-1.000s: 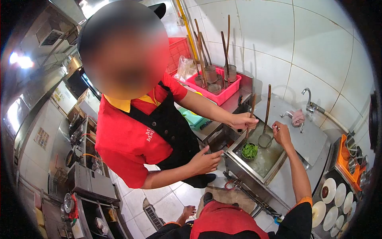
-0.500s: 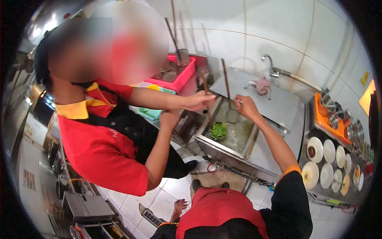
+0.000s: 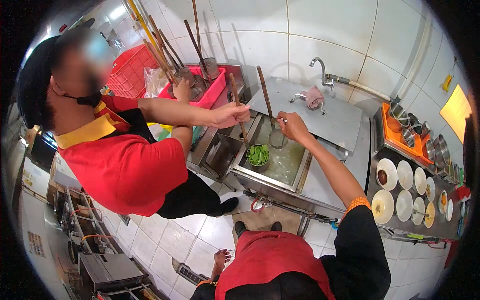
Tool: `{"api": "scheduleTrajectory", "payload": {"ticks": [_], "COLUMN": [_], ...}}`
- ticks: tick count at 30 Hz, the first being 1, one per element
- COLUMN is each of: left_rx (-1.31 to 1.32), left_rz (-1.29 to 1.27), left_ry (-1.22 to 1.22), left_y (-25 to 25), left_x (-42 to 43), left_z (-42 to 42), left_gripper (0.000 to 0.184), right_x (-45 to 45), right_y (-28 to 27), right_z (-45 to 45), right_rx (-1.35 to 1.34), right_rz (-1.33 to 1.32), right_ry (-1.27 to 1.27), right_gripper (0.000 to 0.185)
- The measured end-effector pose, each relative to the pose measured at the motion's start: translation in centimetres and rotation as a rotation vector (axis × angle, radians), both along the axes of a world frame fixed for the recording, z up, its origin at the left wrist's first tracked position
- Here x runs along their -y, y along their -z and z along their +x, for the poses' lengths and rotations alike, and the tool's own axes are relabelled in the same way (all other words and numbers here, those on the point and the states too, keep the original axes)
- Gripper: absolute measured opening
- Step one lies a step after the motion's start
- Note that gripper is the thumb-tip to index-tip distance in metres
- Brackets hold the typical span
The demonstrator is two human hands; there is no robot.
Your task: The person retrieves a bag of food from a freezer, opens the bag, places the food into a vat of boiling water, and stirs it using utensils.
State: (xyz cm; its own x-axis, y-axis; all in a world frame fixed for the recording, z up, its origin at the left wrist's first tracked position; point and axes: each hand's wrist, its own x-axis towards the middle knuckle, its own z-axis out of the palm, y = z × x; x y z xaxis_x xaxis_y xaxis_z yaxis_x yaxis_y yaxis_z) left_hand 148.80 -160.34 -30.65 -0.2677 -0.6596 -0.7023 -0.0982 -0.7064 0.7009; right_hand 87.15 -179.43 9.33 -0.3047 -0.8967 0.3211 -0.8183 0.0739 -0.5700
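Note:
My right hand (image 3: 295,127) is closed above the vat of cloudy liquid (image 3: 295,159), with a thin, shiny piece between its fingers that I cannot make out. Close by, a long-handled strainer (image 3: 276,139) leans upright, its basket in the vat. Leafy greens (image 3: 258,155) fill another strainer basket at the vat's left side. A co-worker's hand (image 3: 231,115) is at that strainer's wooden handle (image 3: 235,91). My left hand (image 3: 221,258) hangs low beside my red apron (image 3: 272,265), fingers apart and holding nothing.
The co-worker (image 3: 120,170) stands close on the left, other hand at a pink bin (image 3: 215,95) of strainers. A metal cover (image 3: 310,117) with a cloth (image 3: 314,97) lies behind the vat, near a tap (image 3: 320,67). Several bowls (image 3: 387,173) and an orange tray (image 3: 387,130) stand right.
The view has shifted, showing more of the left side. The co-worker's other hand has gone from in front of the body to the pink bin. My right hand stays above the vat.

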Motion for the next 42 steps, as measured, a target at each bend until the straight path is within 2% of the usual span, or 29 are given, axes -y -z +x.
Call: {"api": "scheduleTrajectory", "payload": {"ticks": [3,6,9,15,18,27,32,36,42], "left_rx": [0.07,0.031,-0.023,0.062,-0.014,0.127,0.022,0.121,0.009], "left_rz": [-0.035,-0.157,-0.088,-0.078,0.022,-0.067,-0.074,-0.044,-0.121], "left_ry": [-0.011,0.045,0.024,0.074,0.043,0.048,0.064,-0.006,-0.001], "left_y": [0.0,-0.5,0.2,-0.4,0.9,-1.3,-0.6,-0.3,-1.4], "left_x": [-0.3,-0.8,-0.3,-0.3,0.5,-0.1,0.5,0.2,-0.4], "left_z": [-0.4,-0.2,-0.2,-0.4,-0.3,-1.5,-1.1,-1.7,-1.4], "left_gripper": [0.055,0.053,0.055,0.056,0.059,0.055,0.053,0.054,0.056], "right_x": [0.0,0.0,0.3,0.2,0.3,0.3,0.6,0.6,0.7], "right_y": [0.0,0.1,0.6,0.2,0.3,0.4,1.0,0.3,0.0], "right_z": [-0.1,0.0,-0.2,-0.2,-0.4,-0.7,-1.0,-1.0,-0.9], "right_rx": [0.003,-0.015,-0.042,0.004,0.015,-0.014,-0.048,0.003,0.02], "right_rz": [0.001,-0.006,-0.05,-0.024,-0.029,-0.067,-0.12,-0.047,0.025], "right_ry": [0.004,0.018,0.008,-0.017,-0.018,-0.032,-0.019,-0.016,-0.007], "right_gripper": [0.013,0.012,0.011,0.013,0.012,0.011,0.011,0.012,0.013]}}
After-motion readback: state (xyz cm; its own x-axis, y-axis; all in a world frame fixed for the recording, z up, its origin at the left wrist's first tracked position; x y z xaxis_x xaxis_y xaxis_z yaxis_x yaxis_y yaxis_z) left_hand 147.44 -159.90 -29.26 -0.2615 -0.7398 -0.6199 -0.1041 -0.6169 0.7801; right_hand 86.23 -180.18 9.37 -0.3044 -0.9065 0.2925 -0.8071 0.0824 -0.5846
